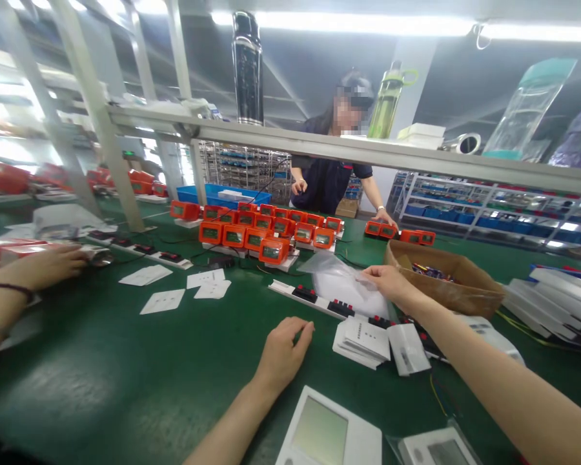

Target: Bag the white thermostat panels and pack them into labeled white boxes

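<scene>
My right hand (390, 284) reaches forward and pinches the edge of a clear plastic bag (346, 284) beside a cardboard box. My left hand (283, 352) rests on the green tabletop with loosely curled fingers, thumb apart and nothing visible in it. Just right of it sits a stack of white printed cards (362, 341), with a small white packet (409, 349) alongside. Close to me lies a white device with a grey screen (322, 429); a smaller bagged screen device (438, 447) is at its right.
Orange-framed displays (256, 226) stand in rows behind a white strip with black connectors (339, 307). The brown box (445, 278) holds small parts. A co-worker's hand (53, 265) is at left; another person (329, 174) stands beyond the overhead shelf (300, 142).
</scene>
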Motion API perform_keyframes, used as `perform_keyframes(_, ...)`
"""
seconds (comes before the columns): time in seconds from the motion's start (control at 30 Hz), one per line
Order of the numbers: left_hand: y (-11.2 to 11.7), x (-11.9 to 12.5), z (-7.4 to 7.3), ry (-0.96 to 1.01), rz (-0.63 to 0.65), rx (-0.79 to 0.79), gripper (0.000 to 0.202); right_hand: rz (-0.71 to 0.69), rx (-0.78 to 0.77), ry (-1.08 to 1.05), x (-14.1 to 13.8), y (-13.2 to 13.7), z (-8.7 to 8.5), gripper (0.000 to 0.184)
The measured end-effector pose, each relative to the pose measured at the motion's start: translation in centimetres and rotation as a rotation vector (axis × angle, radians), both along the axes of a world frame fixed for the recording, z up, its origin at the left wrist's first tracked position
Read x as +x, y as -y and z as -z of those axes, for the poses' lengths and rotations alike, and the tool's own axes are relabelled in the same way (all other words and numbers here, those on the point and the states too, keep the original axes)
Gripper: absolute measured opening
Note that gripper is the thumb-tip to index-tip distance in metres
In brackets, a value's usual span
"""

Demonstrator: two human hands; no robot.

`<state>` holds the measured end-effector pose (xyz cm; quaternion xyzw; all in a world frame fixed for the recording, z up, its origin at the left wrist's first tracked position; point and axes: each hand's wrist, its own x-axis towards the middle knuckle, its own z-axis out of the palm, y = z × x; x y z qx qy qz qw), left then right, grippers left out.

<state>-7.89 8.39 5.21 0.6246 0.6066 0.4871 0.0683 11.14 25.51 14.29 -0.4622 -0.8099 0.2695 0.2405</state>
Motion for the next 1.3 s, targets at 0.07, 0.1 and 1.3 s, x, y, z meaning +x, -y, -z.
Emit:
perform_keyframes(0.07, 1.0, 0.8, -1.2, 0.04, 0.042, -0.008, 0.029, -0.003, -0.028, -0.042, -0.7, 3.2, -0.3, 0.027)
perform_keyframes(0.1, 1.7, 1.4, -1.8, 0.06, 0.067, -0.017, 0.027, 0.0, -0.036, -0.053, -1.0, 4.7, -0.4, 0.025)
perform_keyframes(1.3, 15.5, -2.5, -6.0, 1.514, 0.639, -0.146, 0.027, -0.611, -1.302, -0.639, -1.6, 20.1, 2.7, 0.057)
